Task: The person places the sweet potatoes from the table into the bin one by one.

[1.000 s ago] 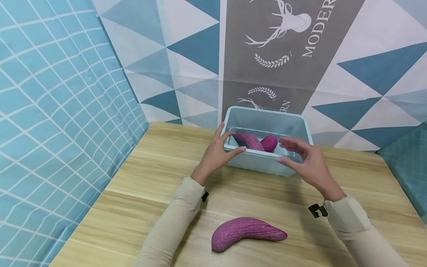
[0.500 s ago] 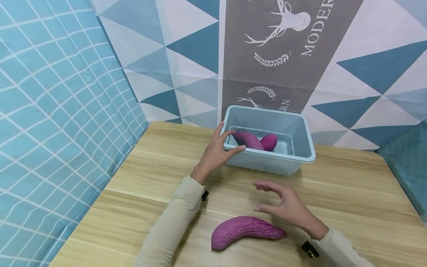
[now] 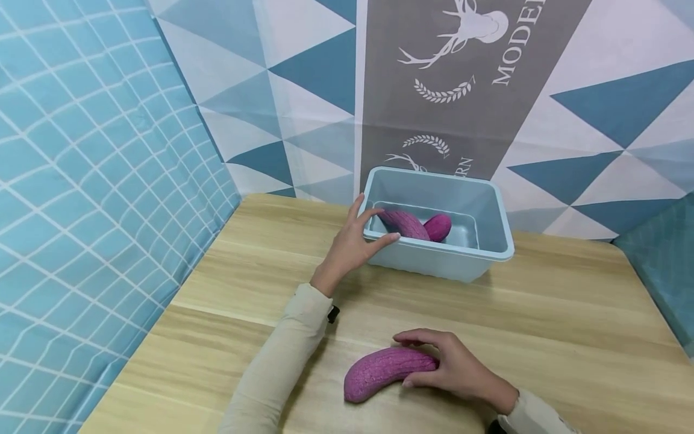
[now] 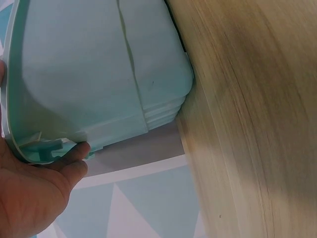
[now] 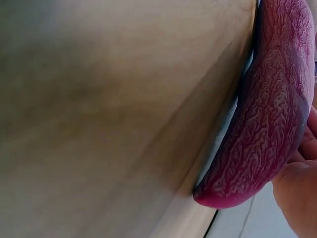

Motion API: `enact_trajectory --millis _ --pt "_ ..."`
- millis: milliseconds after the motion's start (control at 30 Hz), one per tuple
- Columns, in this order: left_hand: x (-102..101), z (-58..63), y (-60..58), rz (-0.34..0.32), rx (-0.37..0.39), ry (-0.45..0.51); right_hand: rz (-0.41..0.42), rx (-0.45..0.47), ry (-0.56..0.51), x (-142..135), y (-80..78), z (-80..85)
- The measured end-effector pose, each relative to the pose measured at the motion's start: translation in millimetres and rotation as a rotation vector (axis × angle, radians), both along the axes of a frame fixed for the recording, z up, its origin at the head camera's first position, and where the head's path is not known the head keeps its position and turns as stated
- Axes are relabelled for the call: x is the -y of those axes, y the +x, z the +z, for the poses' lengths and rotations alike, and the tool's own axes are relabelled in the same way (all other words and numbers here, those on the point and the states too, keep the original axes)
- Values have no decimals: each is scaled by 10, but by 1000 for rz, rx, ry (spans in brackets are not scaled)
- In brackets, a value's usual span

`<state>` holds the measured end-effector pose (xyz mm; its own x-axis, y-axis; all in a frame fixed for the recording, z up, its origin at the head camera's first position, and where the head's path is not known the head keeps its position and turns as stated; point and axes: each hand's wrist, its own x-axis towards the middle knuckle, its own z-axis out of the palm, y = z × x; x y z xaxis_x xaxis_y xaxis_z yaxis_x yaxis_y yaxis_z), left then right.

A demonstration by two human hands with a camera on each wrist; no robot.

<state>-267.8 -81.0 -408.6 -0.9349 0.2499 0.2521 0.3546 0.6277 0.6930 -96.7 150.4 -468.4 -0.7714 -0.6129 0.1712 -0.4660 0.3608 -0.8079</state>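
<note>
A curved purple sweet potato (image 3: 374, 374) with wrinkled skin lies on the table near the front. My right hand (image 3: 461, 367) curves round its right end, thumb on the near side and fingers along the far side. In the right wrist view the sweet potato (image 5: 262, 119) fills the right part, with some of my fingers hidden behind it. At the back stands a light blue plastic bin (image 3: 434, 259). My left hand (image 3: 349, 241) grips its near left rim corner. Inside the bin lie two more purple sweet potatoes, one (image 3: 406, 224) overlapping the other (image 3: 438, 228).
The wooden table (image 3: 244, 271) carries the bin close to the patterned back wall (image 3: 320, 102). On the left hangs a blue gridded sheet (image 3: 97, 150). The bin's side (image 4: 84, 74) looms large in the left wrist view.
My right hand has left the bin and come down toward the front right, to the sweet potato on the table. The left hand stays on the bin's rim.
</note>
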Motion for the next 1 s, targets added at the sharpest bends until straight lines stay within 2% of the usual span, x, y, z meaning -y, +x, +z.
enact_trajectory --millis 167,500,800,1000 --pt "16 19 2 4 13 -3 37 46 -9 33 -1 -1" --pt "12 35 -6 -1 11 0 -17 156 21 56 -15 32" --pt "19 35 10 -5 15 -9 -63 75 30 21 -57 117" --pt "12 25 7 -7 -8 -9 -135 4 52 -31 -162 308"
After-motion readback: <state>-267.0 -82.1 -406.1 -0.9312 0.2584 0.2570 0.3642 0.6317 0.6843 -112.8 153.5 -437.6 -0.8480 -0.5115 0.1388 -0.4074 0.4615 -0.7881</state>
